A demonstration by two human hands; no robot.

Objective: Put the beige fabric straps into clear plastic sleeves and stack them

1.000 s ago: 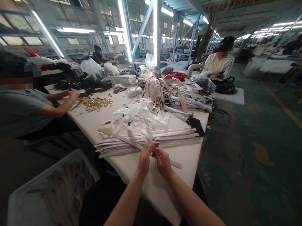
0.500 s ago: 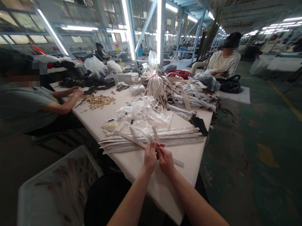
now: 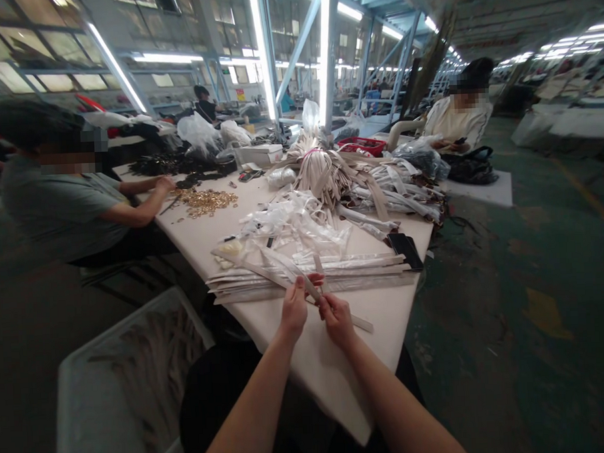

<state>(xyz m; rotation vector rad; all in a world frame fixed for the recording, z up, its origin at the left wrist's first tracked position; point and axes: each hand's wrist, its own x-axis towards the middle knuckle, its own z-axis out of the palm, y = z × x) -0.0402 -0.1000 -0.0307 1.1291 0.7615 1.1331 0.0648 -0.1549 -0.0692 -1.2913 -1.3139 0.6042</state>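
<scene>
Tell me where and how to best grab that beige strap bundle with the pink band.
Probably best at the pink band, coming from above and the near side: the strap bundle is gathered narrow there and fans out loosely below, while other straps crowd its right.

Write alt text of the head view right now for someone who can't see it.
A person's right hand pinches a pale strap over a table, the left hand close beside it. Beyond lie flat strips, then crumpled clear plastic. To the left, a co-worker sits by small gold-coloured pieces; a white bin stands nearer.
</scene>
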